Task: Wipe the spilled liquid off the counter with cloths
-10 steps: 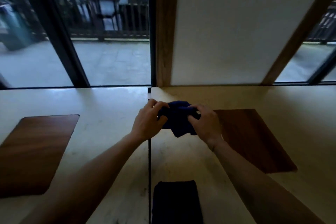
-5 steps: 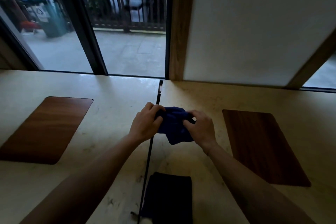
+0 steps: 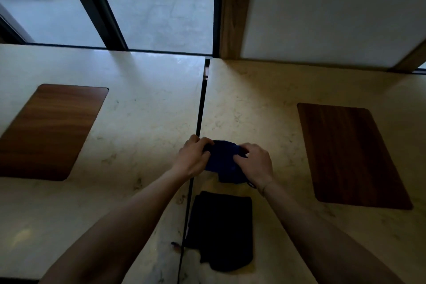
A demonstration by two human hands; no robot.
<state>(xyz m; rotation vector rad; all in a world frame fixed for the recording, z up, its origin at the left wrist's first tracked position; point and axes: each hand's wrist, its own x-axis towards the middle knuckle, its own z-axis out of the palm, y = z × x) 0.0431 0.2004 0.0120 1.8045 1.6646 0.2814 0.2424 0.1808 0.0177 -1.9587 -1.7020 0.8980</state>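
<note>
A dark blue cloth (image 3: 222, 161) is bunched between both hands, low over the pale stone counter (image 3: 147, 122), just right of the dark seam between the two slabs. My left hand (image 3: 192, 159) grips its left side and my right hand (image 3: 254, 163) grips its right side. A second, darker cloth (image 3: 221, 230) lies flat on the counter nearer to me, beside the seam. I cannot make out any liquid on the dim surface.
A brown wooden mat (image 3: 49, 131) lies on the left slab and another wooden mat (image 3: 350, 154) on the right slab. The seam (image 3: 199, 117) runs from the window toward me. Glass windows and a wood-framed white panel (image 3: 322, 11) close off the far edge.
The view has tilted down and the hands with the blue cloth sit lower in frame, closer to the flat dark cloth. Both hands keep hold of the cloth.
</note>
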